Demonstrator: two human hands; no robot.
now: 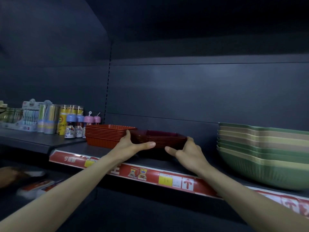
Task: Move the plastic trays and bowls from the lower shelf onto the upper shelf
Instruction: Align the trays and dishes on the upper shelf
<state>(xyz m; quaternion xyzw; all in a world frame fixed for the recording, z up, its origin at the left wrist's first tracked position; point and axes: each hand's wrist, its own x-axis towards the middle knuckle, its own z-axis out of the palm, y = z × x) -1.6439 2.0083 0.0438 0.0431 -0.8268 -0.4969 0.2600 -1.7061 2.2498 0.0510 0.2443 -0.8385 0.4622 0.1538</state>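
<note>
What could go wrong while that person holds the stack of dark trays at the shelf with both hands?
1. The dark red tray stack is several loose trays, gripped only at its ends by the left hand and right hand; a tilt might let some slide apart.
2. Its left end sits very close to the orange-red tray stack, so a sideways nudge could shove that stack toward the small bottles beside it.
</note>
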